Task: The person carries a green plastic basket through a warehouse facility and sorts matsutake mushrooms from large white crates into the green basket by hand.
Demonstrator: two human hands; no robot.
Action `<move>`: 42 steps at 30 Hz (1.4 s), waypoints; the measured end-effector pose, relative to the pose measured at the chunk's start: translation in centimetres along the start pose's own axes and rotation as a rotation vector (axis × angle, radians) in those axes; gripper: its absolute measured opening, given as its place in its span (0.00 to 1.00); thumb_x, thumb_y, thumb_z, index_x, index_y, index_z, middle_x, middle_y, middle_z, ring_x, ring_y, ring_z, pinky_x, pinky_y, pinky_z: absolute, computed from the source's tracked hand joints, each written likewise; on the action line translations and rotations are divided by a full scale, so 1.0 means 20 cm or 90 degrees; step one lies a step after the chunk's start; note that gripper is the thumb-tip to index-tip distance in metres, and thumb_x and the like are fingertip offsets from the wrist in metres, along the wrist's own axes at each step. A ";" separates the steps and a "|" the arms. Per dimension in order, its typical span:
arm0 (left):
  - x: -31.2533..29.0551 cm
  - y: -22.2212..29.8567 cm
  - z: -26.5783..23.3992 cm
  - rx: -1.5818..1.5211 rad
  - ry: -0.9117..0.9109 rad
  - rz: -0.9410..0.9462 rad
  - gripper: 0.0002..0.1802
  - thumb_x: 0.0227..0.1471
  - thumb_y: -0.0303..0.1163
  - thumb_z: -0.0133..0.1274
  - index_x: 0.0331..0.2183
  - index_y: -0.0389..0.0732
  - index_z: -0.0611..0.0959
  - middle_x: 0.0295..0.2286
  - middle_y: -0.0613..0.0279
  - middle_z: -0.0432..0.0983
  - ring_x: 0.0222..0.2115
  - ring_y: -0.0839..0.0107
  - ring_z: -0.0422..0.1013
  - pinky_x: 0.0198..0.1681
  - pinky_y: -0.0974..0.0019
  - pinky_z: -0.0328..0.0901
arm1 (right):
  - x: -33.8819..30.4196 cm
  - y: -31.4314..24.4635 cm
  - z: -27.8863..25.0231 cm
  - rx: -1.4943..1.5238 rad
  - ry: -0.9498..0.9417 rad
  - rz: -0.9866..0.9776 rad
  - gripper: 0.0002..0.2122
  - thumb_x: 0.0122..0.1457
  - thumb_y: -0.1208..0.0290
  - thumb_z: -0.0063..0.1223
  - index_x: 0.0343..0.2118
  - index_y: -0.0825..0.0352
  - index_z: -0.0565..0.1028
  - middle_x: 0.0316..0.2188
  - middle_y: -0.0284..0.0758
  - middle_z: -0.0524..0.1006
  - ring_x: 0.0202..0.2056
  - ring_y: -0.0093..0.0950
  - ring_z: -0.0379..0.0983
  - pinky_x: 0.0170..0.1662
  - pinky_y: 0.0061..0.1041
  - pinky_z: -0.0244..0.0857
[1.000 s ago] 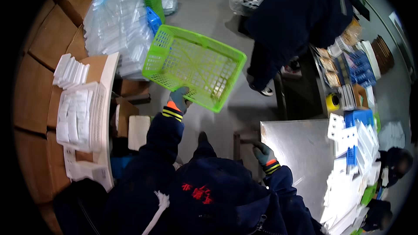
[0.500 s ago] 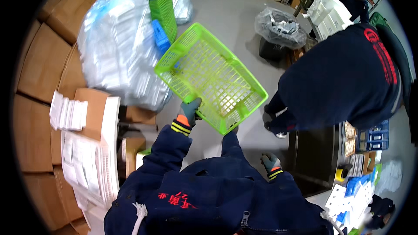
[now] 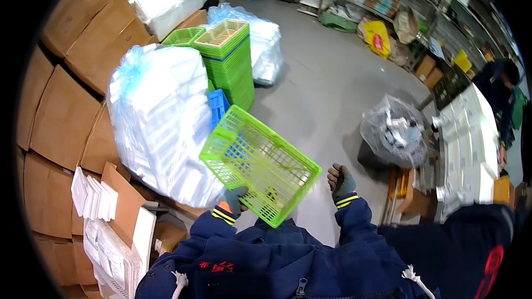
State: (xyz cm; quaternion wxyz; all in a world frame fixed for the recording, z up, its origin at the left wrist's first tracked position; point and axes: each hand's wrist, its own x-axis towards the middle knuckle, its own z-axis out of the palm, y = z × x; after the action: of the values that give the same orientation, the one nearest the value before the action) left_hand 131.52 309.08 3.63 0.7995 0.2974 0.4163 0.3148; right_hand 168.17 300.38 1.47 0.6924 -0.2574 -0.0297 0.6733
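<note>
A bright green plastic basket with lattice walls hangs tilted in front of me. My left hand, in a grey glove, is closed round its near left rim, and the floor shows through its mesh. To the right of the basket, apart from it, is my right hand, also gloved. Its fingers are loosely curled and I see nothing in them. Beyond the basket stands a tall stack of green baskets, with blue baskets low beside it.
Wrapped white stacks and brown cartons line the left. At right stand a bag-lined bin and white foam boxes. One person is beyond the boxes; another person's dark jacket is close on my right. Shelves fill the back.
The stacked baskets and bin appear nearer and lower in view. My left hand still holds the green basket. My right hand has come up and forward. The nearby person has slipped toward the lower right.
</note>
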 end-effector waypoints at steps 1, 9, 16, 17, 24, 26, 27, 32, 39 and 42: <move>0.11 0.03 0.01 -0.017 0.018 -0.017 0.19 0.42 0.30 0.47 0.40 0.34 0.71 0.29 0.53 0.74 0.23 0.64 0.71 0.22 0.64 0.67 | 0.14 -0.03 0.02 -0.049 0.035 0.028 0.08 0.54 0.64 0.40 0.28 0.63 0.65 0.16 0.27 0.58 0.17 0.20 0.53 0.18 0.16 0.48; 1.20 0.55 0.45 0.027 0.044 -0.136 0.12 0.45 0.31 0.44 0.33 0.36 0.72 0.19 0.56 0.71 0.09 0.72 0.60 0.11 0.72 0.52 | 0.51 -0.27 -0.49 -1.069 0.184 -0.079 0.11 0.55 0.66 0.38 0.29 0.68 0.70 0.20 0.39 0.71 0.20 0.25 0.66 0.25 0.22 0.61; 2.35 0.86 1.00 0.022 -0.104 -0.180 0.14 0.47 0.33 0.42 0.35 0.35 0.73 0.23 0.58 0.73 0.12 0.71 0.61 0.13 0.71 0.53 | 1.02 -0.95 -1.12 -1.042 0.498 0.402 0.10 0.52 0.64 0.40 0.25 0.64 0.70 0.21 0.37 0.70 0.20 0.27 0.64 0.24 0.26 0.58; 2.49 0.90 1.07 -0.008 -0.076 -0.174 0.14 0.47 0.33 0.43 0.36 0.35 0.72 0.24 0.58 0.73 0.12 0.71 0.62 0.13 0.71 0.53 | 1.18 -1.05 -1.13 -1.056 0.495 0.395 0.10 0.52 0.64 0.40 0.26 0.64 0.70 0.20 0.36 0.69 0.19 0.27 0.64 0.23 0.27 0.58; 3.21 1.31 1.34 -0.113 -0.021 -0.165 0.12 0.46 0.32 0.43 0.35 0.38 0.72 0.22 0.58 0.71 0.12 0.71 0.61 0.12 0.73 0.53 | 2.49 -1.96 -1.02 -0.989 0.425 0.217 0.07 0.51 0.66 0.39 0.26 0.63 0.68 0.17 0.34 0.66 0.16 0.27 0.60 0.21 0.29 0.56; 3.49 1.31 1.15 0.128 -0.070 0.009 0.13 0.45 0.30 0.44 0.36 0.38 0.72 0.26 0.58 0.73 0.17 0.68 0.67 0.15 0.72 0.57 | 3.00 -2.20 -0.89 -0.625 0.389 0.116 0.07 0.51 0.67 0.39 0.26 0.63 0.68 0.17 0.33 0.65 0.15 0.26 0.59 0.20 0.30 0.55; 3.59 1.42 1.26 0.014 -0.038 -0.041 0.13 0.45 0.31 0.44 0.36 0.38 0.73 0.25 0.58 0.73 0.17 0.69 0.66 0.15 0.72 0.58 | 3.23 -2.35 -0.82 -0.469 0.353 0.086 0.06 0.51 0.67 0.39 0.26 0.62 0.68 0.16 0.33 0.65 0.15 0.26 0.58 0.20 0.30 0.55; 4.11 1.59 1.08 0.331 -0.005 0.225 0.15 0.43 0.30 0.44 0.37 0.37 0.72 0.23 0.59 0.71 0.17 0.71 0.66 0.15 0.73 0.60 | 4.22 -2.50 -0.16 -0.491 0.317 -0.038 0.06 0.51 0.68 0.38 0.23 0.61 0.67 0.14 0.31 0.61 0.12 0.26 0.56 0.17 0.31 0.54; 5.14 2.30 1.55 0.313 0.023 0.372 0.13 0.42 0.35 0.49 0.32 0.38 0.74 0.25 0.59 0.72 0.22 0.67 0.70 0.21 0.65 0.66 | 4.62 -2.91 -0.62 -1.315 0.186 0.358 0.10 0.52 0.63 0.39 0.31 0.60 0.72 0.28 0.35 0.70 0.35 0.30 0.65 0.34 0.31 0.60; 5.63 2.58 1.75 0.258 0.059 0.427 0.15 0.42 0.34 0.49 0.34 0.37 0.73 0.23 0.58 0.71 0.17 0.70 0.68 0.14 0.70 0.63 | 4.71 -3.12 -0.70 -1.445 0.226 0.473 0.11 0.51 0.62 0.40 0.31 0.60 0.73 0.32 0.35 0.72 0.39 0.31 0.66 0.38 0.31 0.62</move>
State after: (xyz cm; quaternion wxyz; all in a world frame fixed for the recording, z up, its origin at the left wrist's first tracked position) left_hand 199.30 418.42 4.59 0.5580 0.5541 0.3852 0.4830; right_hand 239.42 387.63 -14.79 -0.1699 -0.8010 -0.4330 0.3769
